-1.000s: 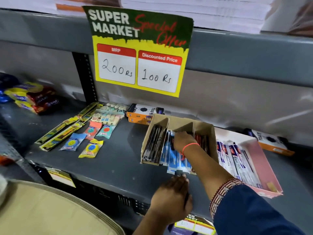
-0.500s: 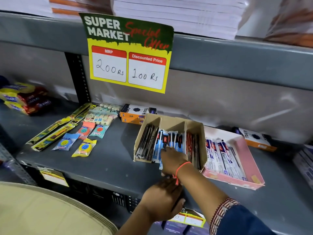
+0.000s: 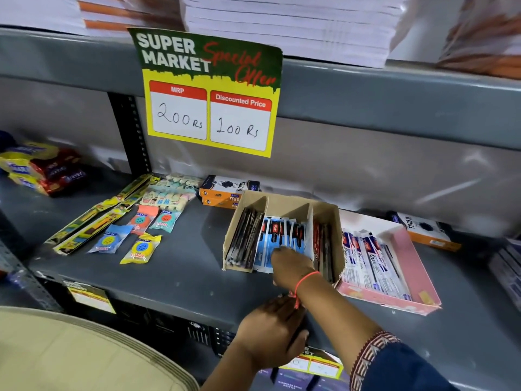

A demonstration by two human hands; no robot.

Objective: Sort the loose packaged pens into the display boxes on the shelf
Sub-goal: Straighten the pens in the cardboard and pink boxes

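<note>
A brown cardboard display box (image 3: pixel 327 213) with three compartments stands on the grey shelf (image 3: pixel 183 272). Dark packaged pens (image 3: pixel 244 238) fill its left compartment, blue packaged pens (image 3: pixel 282 231) the middle, red and dark ones (image 3: pixel 324 244) the right. My right hand (image 3: pixel 291 266) lies on the near ends of the blue pens, fingers curled over them. My left hand (image 3: pixel 267 337) is at the shelf's front edge, closed around something thin and dark, mostly hidden. To the right, a pink display box (image 3: pixel 420 266) holds white-and-blue packaged pens (image 3: pixel 372 258).
Orange-and-white boxes (image 3: pixel 225 190) sit behind the brown box, and another (image 3: pixel 425 230) lies behind the pink one. Small packets and long yellow packs (image 3: pixel 95 218) lie at left. A price sign (image 3: pixel 208 91) hangs from the upper shelf. A beige round object (image 3: pixel 70 354) is at lower left.
My right hand has drawn back from deep in the middle compartment to the near ends of the blue pens. My left hand stays at the shelf edge.
</note>
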